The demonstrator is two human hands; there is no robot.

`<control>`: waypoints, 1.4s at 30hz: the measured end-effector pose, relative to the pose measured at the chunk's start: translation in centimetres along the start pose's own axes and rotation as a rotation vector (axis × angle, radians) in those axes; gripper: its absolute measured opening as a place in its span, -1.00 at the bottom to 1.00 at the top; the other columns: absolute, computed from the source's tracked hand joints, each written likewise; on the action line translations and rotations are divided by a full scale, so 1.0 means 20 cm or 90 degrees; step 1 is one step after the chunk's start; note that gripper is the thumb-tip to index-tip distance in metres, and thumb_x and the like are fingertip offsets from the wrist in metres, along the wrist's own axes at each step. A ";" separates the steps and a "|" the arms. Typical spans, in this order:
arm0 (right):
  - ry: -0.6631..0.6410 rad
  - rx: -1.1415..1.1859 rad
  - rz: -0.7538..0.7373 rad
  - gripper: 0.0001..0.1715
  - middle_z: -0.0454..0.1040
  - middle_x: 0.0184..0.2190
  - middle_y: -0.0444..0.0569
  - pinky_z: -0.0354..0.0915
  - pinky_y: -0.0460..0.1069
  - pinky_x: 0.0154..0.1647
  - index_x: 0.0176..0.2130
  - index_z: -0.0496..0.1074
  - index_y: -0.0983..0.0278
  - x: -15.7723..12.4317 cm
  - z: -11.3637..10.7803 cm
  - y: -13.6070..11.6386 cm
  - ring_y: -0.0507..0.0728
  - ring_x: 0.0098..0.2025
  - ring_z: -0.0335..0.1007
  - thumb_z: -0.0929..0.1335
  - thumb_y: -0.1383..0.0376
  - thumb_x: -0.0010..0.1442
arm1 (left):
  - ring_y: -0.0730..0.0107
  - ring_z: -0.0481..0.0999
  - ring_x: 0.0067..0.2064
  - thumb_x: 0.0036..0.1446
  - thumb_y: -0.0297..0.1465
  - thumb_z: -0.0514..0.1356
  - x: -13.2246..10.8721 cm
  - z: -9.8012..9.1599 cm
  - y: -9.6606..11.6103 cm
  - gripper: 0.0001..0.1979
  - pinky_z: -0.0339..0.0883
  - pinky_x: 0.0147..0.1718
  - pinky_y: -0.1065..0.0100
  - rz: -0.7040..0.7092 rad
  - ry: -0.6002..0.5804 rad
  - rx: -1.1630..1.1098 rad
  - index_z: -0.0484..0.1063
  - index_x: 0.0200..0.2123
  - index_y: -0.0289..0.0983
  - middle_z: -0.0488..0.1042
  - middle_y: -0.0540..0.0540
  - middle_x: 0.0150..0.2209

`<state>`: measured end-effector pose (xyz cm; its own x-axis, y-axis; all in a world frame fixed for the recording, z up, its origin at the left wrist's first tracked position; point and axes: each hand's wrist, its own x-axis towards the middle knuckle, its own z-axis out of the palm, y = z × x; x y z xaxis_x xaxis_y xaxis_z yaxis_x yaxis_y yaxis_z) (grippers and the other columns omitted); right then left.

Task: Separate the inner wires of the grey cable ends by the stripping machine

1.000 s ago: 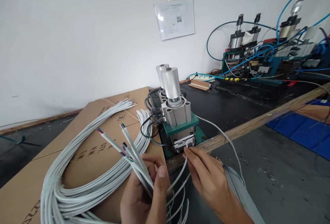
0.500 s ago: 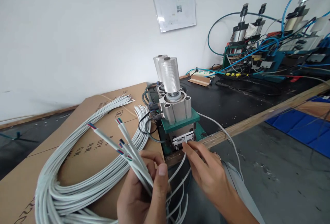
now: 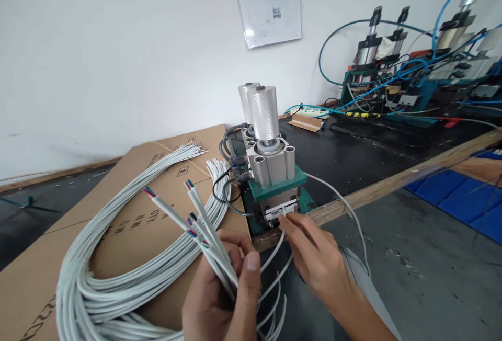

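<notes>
My left hand (image 3: 227,288) is closed around several white cables (image 3: 212,239), whose stripped ends fan up and leftward and show coloured inner wires. Thumb and fingers of my right hand (image 3: 314,257) pinch a single white cable (image 3: 277,249) close to its tip. That tip is at the white slotted front of a pneumatic wire stripping machine (image 3: 272,168), which has a green plate and knurled silver cylinders on top. My fingers hide the very end of the cable. Below both hands the cables hang down in loose curves.
A big coil of white cables (image 3: 74,278) lies on flattened cardboard (image 3: 129,247) to the left. Further machines with blue hoses (image 3: 392,79) stand at the back right of the black table (image 3: 353,158). A paper sheet (image 3: 270,11) hangs on the wall.
The whole view has shifted slightly, so things sit a little further right. Both hands keep their grips, and the right hand stays at the machine's front with its cable.
</notes>
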<state>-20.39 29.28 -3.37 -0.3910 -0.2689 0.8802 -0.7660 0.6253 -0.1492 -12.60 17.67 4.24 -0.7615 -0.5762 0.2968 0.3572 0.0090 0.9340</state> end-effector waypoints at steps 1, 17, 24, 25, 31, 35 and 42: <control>-0.006 0.002 0.001 -0.61 0.49 -0.07 0.08 0.38 -0.08 -0.22 0.10 0.40 0.39 -0.01 0.00 0.00 0.08 -0.07 0.52 0.26 0.56 0.32 | 0.55 0.25 -0.41 0.12 -0.44 0.31 0.00 0.00 0.00 -0.68 0.15 -0.43 0.53 -0.001 0.003 -0.002 0.21 -0.53 -0.27 0.31 0.05 -0.44; 0.000 0.023 0.033 -0.55 0.49 -0.03 0.06 0.38 -0.10 -0.15 0.11 0.41 0.36 -0.04 0.02 0.03 0.07 -0.02 0.50 0.27 0.59 0.28 | 0.57 0.18 -0.47 0.19 -0.52 0.20 0.00 -0.02 -0.02 -0.71 -0.04 -0.52 0.46 0.066 -0.037 0.067 0.18 -0.53 -0.25 0.34 0.04 -0.42; 0.012 0.041 0.017 -0.60 0.51 -0.07 0.07 0.40 -0.10 -0.12 0.07 0.43 0.38 -0.03 0.02 0.03 0.07 -0.05 0.51 0.29 0.59 0.28 | 0.56 0.22 -0.47 0.15 -0.52 0.23 0.00 -0.01 -0.02 -0.72 0.02 -0.50 0.47 0.035 -0.027 0.039 0.20 -0.53 -0.26 0.32 0.04 -0.43; 0.012 0.040 0.015 -0.61 0.52 -0.07 0.08 0.40 -0.09 -0.12 0.07 0.43 0.38 -0.02 0.02 0.03 0.07 -0.06 0.52 0.29 0.59 0.28 | 0.55 0.24 -0.45 0.14 -0.52 0.23 0.00 -0.01 -0.02 -0.72 0.04 -0.48 0.47 0.031 -0.025 0.034 0.19 -0.53 -0.26 0.32 0.04 -0.43; 0.013 0.035 0.018 -0.61 0.53 -0.07 0.06 0.41 -0.11 -0.13 0.07 0.42 0.36 -0.02 0.01 0.03 0.06 -0.05 0.53 0.27 0.57 0.31 | 0.55 0.24 -0.44 0.17 -0.54 0.19 0.00 0.00 -0.02 -0.73 0.06 -0.45 0.47 0.047 -0.029 0.038 0.20 -0.53 -0.26 0.33 0.03 -0.43; 0.009 0.036 0.027 -0.61 0.52 -0.05 0.05 0.42 -0.12 -0.10 0.08 0.41 0.35 -0.04 0.01 0.03 0.05 -0.04 0.53 0.28 0.56 0.31 | 0.55 0.27 -0.41 0.16 -0.53 0.22 -0.01 0.00 -0.04 -0.72 0.10 -0.39 0.47 0.051 -0.018 0.043 0.19 -0.51 -0.26 0.33 0.05 -0.42; 0.006 0.051 0.027 -0.62 0.53 -0.05 0.05 0.43 -0.12 -0.07 0.08 0.41 0.34 -0.04 0.02 0.03 0.03 -0.02 0.53 0.26 0.56 0.32 | 0.54 0.28 -0.44 0.12 -0.58 0.21 0.00 -0.01 -0.02 -0.72 0.13 -0.43 0.48 0.058 -0.028 0.032 0.21 -0.55 -0.25 0.35 0.03 -0.44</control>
<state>-20.78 29.67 -4.35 -0.4201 -0.2363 0.8761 -0.7868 0.5759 -0.2219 -12.76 17.50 3.81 -0.7503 -0.5351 0.3882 0.3989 0.1018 0.9113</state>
